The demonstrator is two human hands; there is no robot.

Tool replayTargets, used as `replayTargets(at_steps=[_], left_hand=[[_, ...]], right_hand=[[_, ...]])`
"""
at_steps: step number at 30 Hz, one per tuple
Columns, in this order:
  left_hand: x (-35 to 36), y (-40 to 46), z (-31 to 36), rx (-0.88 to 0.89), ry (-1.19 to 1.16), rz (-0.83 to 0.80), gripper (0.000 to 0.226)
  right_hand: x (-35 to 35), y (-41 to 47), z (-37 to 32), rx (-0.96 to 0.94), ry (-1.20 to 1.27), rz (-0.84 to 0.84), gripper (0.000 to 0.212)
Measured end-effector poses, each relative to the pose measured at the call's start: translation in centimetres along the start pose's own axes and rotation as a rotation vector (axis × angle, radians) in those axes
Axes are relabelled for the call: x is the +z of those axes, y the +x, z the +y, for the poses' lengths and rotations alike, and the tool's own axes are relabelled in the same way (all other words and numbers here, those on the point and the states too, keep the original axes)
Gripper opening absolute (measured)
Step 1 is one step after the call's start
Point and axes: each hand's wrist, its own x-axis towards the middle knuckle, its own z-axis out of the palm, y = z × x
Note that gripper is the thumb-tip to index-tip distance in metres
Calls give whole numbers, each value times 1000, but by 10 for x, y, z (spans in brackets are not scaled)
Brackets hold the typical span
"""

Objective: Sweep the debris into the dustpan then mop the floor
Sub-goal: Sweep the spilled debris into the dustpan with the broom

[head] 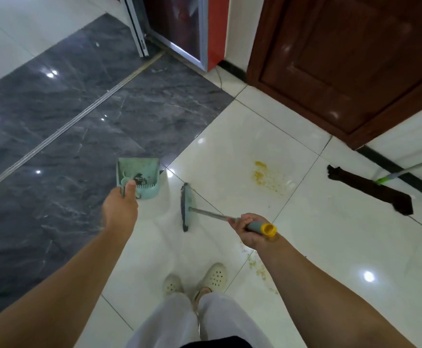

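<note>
Item 1 — shoes [195,280], pale perforated clogs, nearest; light trouser legs above them. Fine yellowish crumbs [257,266] lie scattered just right of the feet.

Item 2 — right hand [251,231], fingers wrapped round the grey grip of the broom [186,206]: thin metal shaft, yellow end cap, flat teal head with dark bristles, set on edge on the tile.

Item 3 — left hand [120,207], fingers curled round the upright handle of the dustpan [139,177]; thumb on top. Pan: pale green moulded plastic, square, comb teeth on the near rim, some dark debris already inside. It sits just left of the broom head, at the seam of white and dark tile.

Item 4 — debris patch [265,175], yellow powdery smear with loose specks, right of the broom and well apart from the pan.

Item 5 — mop [370,190], dark flat cloth head, pale pole with green collar, lying far right by the skirting.

Item 6 — floor [317,247], glossy white tile; grey marbled slab [54,121] left; brown wooden door [343,59] far.

Handling note: judged best to bring the pan close to the yellow patch, lip flat to the tile, and draw short, low strokes — powder smears on gloss, so the residue is for the mop.
</note>
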Motion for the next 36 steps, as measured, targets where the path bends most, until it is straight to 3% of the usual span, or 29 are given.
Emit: replayTargets(at_steps=[7, 10, 12, 15, 23, 31, 36], left_hand=[[30, 12, 29, 133, 132, -111, 55], [44, 17, 48, 197, 155, -213, 53], [54, 21, 62, 235, 150, -289, 52], [66, 26, 83, 296, 175, -347, 54], [75, 37, 105, 436, 186, -514, 58], [62, 61, 102, 611, 245, -620, 57], [53, 66, 95, 594, 229, -667, 58]], right_hand=[[-29, -19, -23, -74, 273, -3, 26], [-50, -34, -30, -106, 448, -14, 23], [-67, -43, -29, -121, 556, -19, 37], [-90, -60, -17, -131, 706, -44, 50], [-148, -72, 47, -275, 1038, -105, 49], [-111, -74, 117, -442, 923, 42, 47], [-92, -60, 153, -421, 847, -6, 46]])
